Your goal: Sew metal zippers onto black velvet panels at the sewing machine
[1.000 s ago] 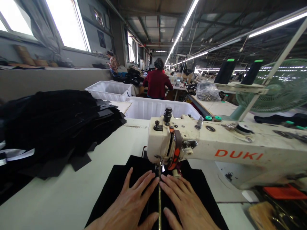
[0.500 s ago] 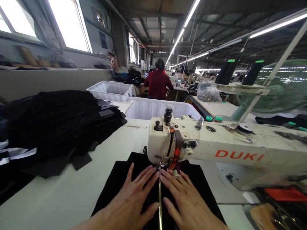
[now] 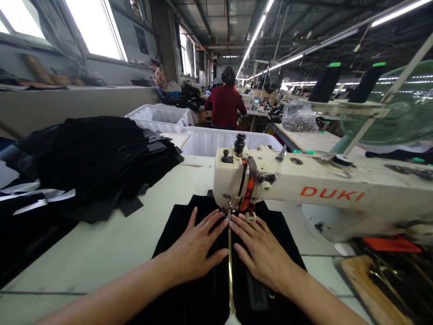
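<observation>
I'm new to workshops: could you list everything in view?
Sewing machine: one, cream, right
Cloth: one, black, under the machine's front end
Strip: one, gold, along the cloth's middle
Table: one, white, beneath the cloth
Fabric pile: one, black, table's left
Tubs: two, white, beyond the machine
Thread cones: two, black, upper right
Fan: one, green, far right
Co-workers: at least two, dark-red and patterned tops, ahead
Left fingers: bare, cloth's left side
Right fingers: bare, cloth's right side

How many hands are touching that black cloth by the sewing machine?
2. The left hand lies spread on the black cloth, left of the gold strip; the right hand is on the other side. No others seem hidden there.
</observation>
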`<action>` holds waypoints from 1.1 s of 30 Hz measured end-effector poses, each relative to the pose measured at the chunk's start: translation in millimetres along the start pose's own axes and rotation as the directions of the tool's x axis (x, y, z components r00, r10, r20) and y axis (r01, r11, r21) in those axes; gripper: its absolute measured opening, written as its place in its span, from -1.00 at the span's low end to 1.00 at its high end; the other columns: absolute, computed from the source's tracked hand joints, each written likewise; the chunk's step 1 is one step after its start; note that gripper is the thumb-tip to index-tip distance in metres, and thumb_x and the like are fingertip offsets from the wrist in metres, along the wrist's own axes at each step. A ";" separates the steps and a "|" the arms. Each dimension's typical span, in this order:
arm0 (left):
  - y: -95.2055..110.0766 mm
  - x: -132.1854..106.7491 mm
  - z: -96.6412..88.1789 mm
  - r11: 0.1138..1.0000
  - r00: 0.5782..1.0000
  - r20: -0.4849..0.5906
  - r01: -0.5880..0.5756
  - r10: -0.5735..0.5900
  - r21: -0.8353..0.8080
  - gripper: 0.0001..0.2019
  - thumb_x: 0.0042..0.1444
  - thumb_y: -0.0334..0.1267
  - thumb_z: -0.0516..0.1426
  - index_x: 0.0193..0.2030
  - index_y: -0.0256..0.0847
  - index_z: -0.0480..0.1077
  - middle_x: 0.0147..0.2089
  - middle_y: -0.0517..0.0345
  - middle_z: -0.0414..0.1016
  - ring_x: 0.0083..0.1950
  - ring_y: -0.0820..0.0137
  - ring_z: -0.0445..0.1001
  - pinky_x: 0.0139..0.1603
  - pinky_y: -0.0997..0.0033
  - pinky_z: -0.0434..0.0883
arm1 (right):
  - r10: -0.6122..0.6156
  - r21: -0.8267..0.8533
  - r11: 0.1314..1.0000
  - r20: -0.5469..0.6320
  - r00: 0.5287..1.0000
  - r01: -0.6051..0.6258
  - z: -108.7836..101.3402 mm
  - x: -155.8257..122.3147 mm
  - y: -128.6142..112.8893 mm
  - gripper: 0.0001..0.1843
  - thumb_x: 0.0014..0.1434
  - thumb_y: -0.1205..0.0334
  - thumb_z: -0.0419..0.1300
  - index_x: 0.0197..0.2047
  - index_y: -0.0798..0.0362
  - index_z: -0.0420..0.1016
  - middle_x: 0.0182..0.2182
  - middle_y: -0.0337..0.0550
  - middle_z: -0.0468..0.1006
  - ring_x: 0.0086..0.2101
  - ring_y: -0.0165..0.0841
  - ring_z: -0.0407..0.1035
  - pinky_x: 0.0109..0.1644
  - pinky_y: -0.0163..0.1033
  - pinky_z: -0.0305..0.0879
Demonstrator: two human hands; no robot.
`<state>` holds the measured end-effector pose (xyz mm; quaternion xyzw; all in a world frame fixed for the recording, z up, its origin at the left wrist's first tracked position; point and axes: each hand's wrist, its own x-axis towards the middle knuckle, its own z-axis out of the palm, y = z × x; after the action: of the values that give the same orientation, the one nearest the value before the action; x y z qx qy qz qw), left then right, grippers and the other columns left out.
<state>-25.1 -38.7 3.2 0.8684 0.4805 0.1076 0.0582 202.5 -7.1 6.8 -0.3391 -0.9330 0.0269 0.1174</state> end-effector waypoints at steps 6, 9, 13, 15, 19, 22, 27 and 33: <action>45.1 -55.2 1.5 0.998 0.997 0.055 -0.060 0.062 -0.035 -0.05 0.18 0.24 0.13 0.49 -0.26 -0.18 0.50 -0.24 -0.19 0.49 -0.02 -0.21 0.37 -0.33 -0.13 | 0.076 0.151 0.986 -0.003 0.997 -0.074 -9.5 -34.1 -37.1 -0.51 0.37 0.12 0.08 0.31 0.04 0.26 0.27 -0.06 0.32 0.30 -0.21 0.09 0.41 0.11 -0.07; 59.3 -85.7 6.3 0.995 0.997 -0.015 -0.080 0.079 -0.053 -0.19 0.27 -0.13 0.16 0.50 -0.24 -0.20 0.49 -0.13 -0.10 0.48 0.06 -0.11 0.41 -0.21 -0.10 | 0.027 0.224 0.974 0.020 0.999 -0.031 -8.8 -59.2 -52.5 -0.18 0.14 -0.12 0.31 0.33 0.10 0.20 0.28 0.07 0.28 0.30 -0.15 0.09 0.42 0.11 -0.11; 50.9 -99.8 -0.5 0.986 0.999 -0.034 0.014 -0.020 -0.169 -0.48 0.40 -0.33 -0.04 0.45 -0.02 0.01 0.45 0.16 0.09 0.46 0.20 -0.01 0.39 0.00 0.12 | -0.026 0.250 0.968 -0.009 1.000 0.027 -1.9 -74.0 -57.8 -0.08 0.03 -0.12 0.40 0.33 0.09 0.19 0.26 0.10 0.31 0.28 -0.13 0.12 0.41 0.15 -0.13; 44.5 -100.2 -8.6 0.970 0.996 -0.006 0.089 -0.093 -0.226 -0.54 0.43 -0.24 -0.06 0.43 0.05 0.05 0.43 0.23 0.14 0.45 0.21 0.02 0.34 0.06 0.21 | -0.021 0.248 0.968 -0.042 0.999 0.031 -0.3 -74.0 -59.7 -0.29 0.18 -0.02 0.31 0.30 0.04 0.24 0.22 0.04 0.37 0.25 -0.16 0.17 0.40 0.14 -0.11; 41.8 -99.7 -22.8 0.954 0.994 0.051 0.109 -0.099 -0.280 -0.54 0.45 -0.18 -0.07 0.44 0.08 0.02 0.44 0.25 0.09 0.45 0.18 0.00 0.33 0.01 0.19 | -0.072 0.183 0.980 -0.065 0.995 0.083 -5.4 -69.3 -64.6 -0.69 0.38 0.26 0.07 0.17 0.02 0.37 0.05 -0.08 0.50 0.15 -0.25 0.30 0.39 0.08 -0.07; 44.2 -98.9 -28.8 0.943 0.994 0.044 0.110 -0.101 -0.313 -0.56 0.46 -0.16 -0.09 0.43 0.10 0.06 0.43 0.27 0.12 0.44 0.17 0.02 0.33 -0.02 0.16 | -0.100 0.187 0.976 -0.091 0.991 0.115 -15.3 -62.6 -59.1 -0.75 0.39 0.40 -0.01 0.02 0.06 0.43 -0.14 -0.12 0.53 -0.06 -0.32 0.41 0.27 -0.07 0.17; 46.1 -97.6 -31.7 0.935 0.991 0.031 0.133 -0.130 -0.329 -0.57 0.47 -0.17 -0.12 0.43 0.10 0.06 0.40 0.24 0.19 0.41 0.16 0.10 0.33 -0.02 0.20 | -0.062 0.217 0.972 -0.118 0.991 0.087 -31.6 -50.4 -45.4 -0.75 0.43 0.31 -0.05 -0.11 0.06 0.45 -0.25 -0.16 0.49 -0.21 -0.38 0.41 -0.11 -0.30 0.37; 54.4 -98.3 -18.9 0.983 0.999 0.005 -0.038 0.039 -0.177 -0.51 0.44 -0.28 -0.08 0.46 0.03 -0.04 0.46 0.20 0.05 0.46 0.28 -0.02 0.42 0.00 0.02 | -0.197 0.038 0.979 -0.028 0.980 0.198 -17.8 -68.4 -68.0 -0.72 0.34 0.44 0.05 0.06 0.06 0.43 -0.06 -0.11 0.49 0.04 -0.28 0.34 0.34 -0.02 0.08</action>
<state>-35.6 -151.0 19.8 0.8694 0.4519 0.1472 0.1352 214.9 -103.6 19.2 -0.2426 -0.9599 0.0302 0.1374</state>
